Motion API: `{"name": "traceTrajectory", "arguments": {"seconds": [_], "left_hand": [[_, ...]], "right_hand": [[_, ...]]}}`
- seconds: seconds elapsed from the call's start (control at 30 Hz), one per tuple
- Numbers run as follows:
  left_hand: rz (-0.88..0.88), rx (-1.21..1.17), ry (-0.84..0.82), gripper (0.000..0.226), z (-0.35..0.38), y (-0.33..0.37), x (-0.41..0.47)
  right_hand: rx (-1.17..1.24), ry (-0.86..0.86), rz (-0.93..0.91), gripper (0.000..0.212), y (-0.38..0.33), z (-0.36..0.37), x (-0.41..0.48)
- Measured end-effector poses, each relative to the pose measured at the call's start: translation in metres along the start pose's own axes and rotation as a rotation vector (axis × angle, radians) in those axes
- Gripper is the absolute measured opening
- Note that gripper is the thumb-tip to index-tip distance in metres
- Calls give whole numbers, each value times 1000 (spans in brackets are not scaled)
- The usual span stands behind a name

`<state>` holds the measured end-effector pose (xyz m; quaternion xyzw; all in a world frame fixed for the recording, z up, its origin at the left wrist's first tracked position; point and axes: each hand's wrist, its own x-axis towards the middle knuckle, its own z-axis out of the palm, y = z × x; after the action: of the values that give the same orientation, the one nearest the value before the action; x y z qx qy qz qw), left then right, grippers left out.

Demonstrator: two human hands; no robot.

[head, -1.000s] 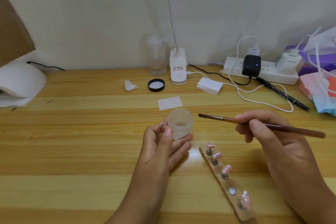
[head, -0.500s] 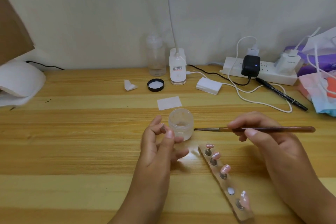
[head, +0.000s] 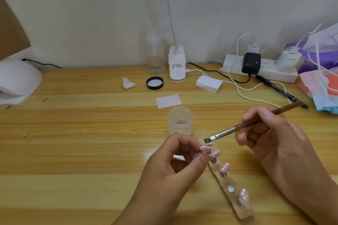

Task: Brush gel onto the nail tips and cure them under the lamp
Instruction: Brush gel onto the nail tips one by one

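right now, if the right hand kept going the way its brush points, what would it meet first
Most likely the pink nail tip that the left hand seems to pinch at the holder's far end, just below the brush bristles; depth is unclear.

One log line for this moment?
left hand pinches end nail tip | right hand holds brush, bristles near it | gel jar uncapped
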<state>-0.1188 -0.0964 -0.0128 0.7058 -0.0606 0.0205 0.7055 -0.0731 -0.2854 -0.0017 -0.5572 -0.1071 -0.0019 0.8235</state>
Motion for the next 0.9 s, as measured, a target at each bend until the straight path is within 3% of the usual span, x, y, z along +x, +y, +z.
{"name": "traceTrajectory", "arguments": {"seconds": [0.43, 0.9], "left_hand": [[-41, -23, -21, 14, -1, 4, 0], [-69, -24, -5, 19, -1, 1, 0]], "right_hand": [[-18, 17, 0, 16, 2, -2, 2], [-50, 30, -22, 25, 4, -1, 3]]}}
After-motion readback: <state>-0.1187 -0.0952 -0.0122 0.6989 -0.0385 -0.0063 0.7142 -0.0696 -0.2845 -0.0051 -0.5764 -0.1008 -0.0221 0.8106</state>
